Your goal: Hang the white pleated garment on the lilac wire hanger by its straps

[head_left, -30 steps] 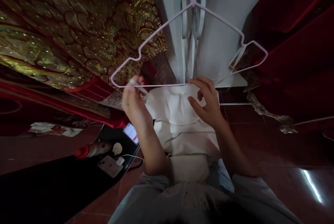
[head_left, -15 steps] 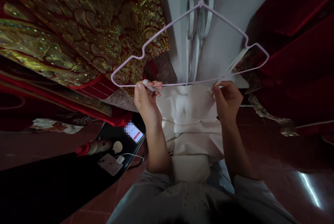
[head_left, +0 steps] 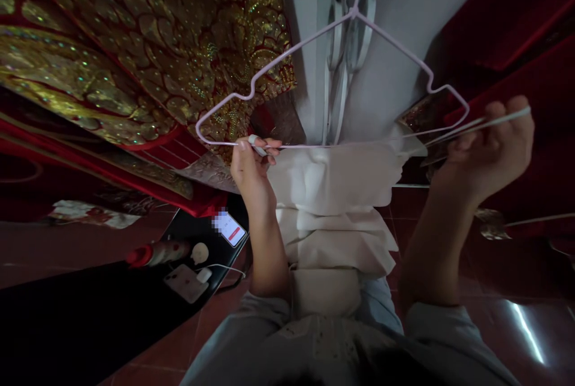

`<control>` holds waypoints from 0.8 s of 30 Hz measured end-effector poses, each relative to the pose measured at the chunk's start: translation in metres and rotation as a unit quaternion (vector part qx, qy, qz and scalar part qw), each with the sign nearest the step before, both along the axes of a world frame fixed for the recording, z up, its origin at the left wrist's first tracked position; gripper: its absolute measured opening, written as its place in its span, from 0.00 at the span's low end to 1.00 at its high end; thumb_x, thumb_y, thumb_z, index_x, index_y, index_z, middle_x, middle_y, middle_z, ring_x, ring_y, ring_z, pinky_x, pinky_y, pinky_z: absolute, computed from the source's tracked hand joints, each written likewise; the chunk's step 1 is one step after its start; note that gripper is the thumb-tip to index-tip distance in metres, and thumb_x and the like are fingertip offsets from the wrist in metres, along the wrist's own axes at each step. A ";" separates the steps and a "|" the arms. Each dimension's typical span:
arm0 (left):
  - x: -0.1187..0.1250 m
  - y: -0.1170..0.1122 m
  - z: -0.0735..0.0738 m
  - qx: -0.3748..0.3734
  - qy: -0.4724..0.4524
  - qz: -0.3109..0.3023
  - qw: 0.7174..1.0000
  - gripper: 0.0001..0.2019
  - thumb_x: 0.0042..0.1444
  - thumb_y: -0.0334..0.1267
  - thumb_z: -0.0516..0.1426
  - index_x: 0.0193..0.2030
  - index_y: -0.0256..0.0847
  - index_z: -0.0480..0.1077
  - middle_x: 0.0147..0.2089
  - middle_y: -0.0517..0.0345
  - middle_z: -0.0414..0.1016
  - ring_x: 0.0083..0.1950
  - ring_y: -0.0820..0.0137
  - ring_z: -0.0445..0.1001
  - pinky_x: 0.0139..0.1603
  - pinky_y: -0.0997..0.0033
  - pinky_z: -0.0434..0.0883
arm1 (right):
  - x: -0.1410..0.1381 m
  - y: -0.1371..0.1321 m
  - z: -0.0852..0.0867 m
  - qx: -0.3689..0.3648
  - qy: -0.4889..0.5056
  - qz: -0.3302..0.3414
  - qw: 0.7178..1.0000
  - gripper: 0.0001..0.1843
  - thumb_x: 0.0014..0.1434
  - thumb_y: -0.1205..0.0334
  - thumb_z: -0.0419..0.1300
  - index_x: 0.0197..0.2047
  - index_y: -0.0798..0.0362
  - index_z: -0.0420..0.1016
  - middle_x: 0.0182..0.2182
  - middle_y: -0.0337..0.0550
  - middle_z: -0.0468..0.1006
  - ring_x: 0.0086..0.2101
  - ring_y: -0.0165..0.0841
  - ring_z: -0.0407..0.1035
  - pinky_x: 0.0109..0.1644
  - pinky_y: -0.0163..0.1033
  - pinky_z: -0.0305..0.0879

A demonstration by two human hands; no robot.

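A pale pink clothes hanger (head_left: 303, 47) is in front of me, its shoulders notched near both ends. My left hand (head_left: 254, 164) pinches the left part of its bottom bar, and a white band (head_left: 257, 143) shows at the fingers. White fabric (head_left: 332, 179) hangs from below the bar down to my lap in loose folds. From the fabric's upper right side, a thin white strap (head_left: 489, 123) is stretched out past the hanger's right end. My right hand (head_left: 498, 149) has its fingers curled with the strap over them; they are slightly blurred.
Gold sequined red garments (head_left: 193, 44) hang at the left, and dark red cloth (head_left: 530, 38) at the right. Ahead is a pale grey panel with metal bars (head_left: 336, 62). A black table (head_left: 90, 314) at lower left holds a lit phone (head_left: 231, 230), another phone (head_left: 185, 283) and a red-capped bottle (head_left: 157, 253).
My right hand has moved right and up from the bar, drawing the white strap out beyond the hanger's end. My left hand stays on the bar; the hanger has shifted slightly right.
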State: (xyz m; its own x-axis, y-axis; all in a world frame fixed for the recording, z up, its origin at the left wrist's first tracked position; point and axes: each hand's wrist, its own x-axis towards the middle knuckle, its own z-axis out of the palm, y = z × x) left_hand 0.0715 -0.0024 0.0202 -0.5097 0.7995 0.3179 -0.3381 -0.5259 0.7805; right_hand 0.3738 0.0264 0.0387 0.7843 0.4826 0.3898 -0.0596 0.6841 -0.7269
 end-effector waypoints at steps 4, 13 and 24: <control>0.009 0.000 0.001 -0.033 0.019 0.006 0.999 0.21 0.73 0.57 0.64 0.36 0.43 0.74 0.36 0.52 0.84 0.33 0.69 0.77 0.33 0.72 0.70 | -0.031 -0.034 -0.018 -0.016 -0.197 0.033 0.980 0.10 0.65 0.52 0.66 0.47 0.39 0.88 0.38 0.39 0.84 0.22 0.25 0.59 0.20 0.34 0.48; -0.002 -0.008 -0.022 -0.036 0.040 0.017 0.998 0.11 0.63 0.45 0.68 0.49 0.43 0.84 0.50 0.49 0.89 0.42 0.66 0.83 0.32 0.73 0.72 | -0.076 -0.040 -0.043 -0.078 -0.351 0.173 0.917 0.32 0.70 0.52 0.67 0.74 0.30 0.68 0.55 0.44 0.80 0.44 0.36 0.75 0.30 0.38 0.65; -0.072 0.019 0.009 0.073 0.186 0.079 0.977 0.18 0.60 0.40 0.78 0.56 0.48 0.85 0.60 0.62 0.86 0.67 0.57 0.81 0.70 0.55 0.78 | -0.087 -0.032 -0.054 -0.100 -0.329 0.159 0.925 0.31 0.70 0.48 0.65 0.73 0.31 0.64 0.62 0.47 0.75 0.53 0.40 0.78 0.27 0.36 0.63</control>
State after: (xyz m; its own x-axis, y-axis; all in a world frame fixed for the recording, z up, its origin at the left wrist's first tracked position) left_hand -0.0010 0.0167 0.0296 -0.4510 0.6519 0.6096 0.0495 -0.6637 0.7464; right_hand 0.2867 -0.0052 -0.0155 0.2137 0.7622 0.6111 0.2657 0.5566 -0.7871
